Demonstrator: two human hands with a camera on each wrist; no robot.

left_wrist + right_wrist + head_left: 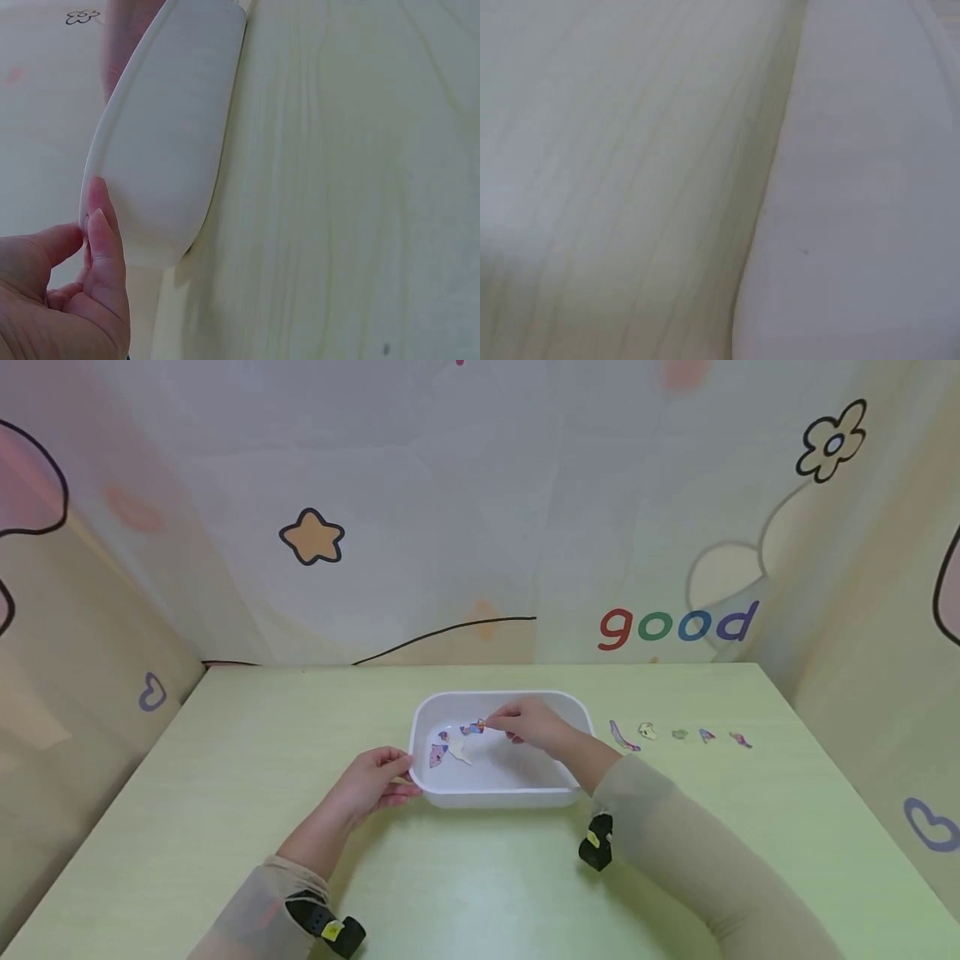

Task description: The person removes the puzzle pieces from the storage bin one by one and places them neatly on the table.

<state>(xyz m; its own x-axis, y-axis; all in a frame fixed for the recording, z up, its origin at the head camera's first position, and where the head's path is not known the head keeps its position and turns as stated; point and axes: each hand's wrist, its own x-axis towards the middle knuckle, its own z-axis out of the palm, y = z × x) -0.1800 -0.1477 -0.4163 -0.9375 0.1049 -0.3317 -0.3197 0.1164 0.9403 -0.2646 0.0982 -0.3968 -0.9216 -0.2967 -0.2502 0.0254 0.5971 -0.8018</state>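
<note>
Five small cutouts (679, 734) in a row on table (480, 885), running from beside the right edge of white tray (495, 792) toward table's right edge. Tray near the middle of table's far edge. Left hand (371, 782) pinches tray rim at its left edge, near the front-left corner, thumb and fingers either side. Right hand (532, 724) reaches over tray, thumb and finger pinching the end of a multicoloured cutout (472, 727). Pink cutout (437, 755) and pale cutout (460, 751) lie toward tray's left edge.
</note>
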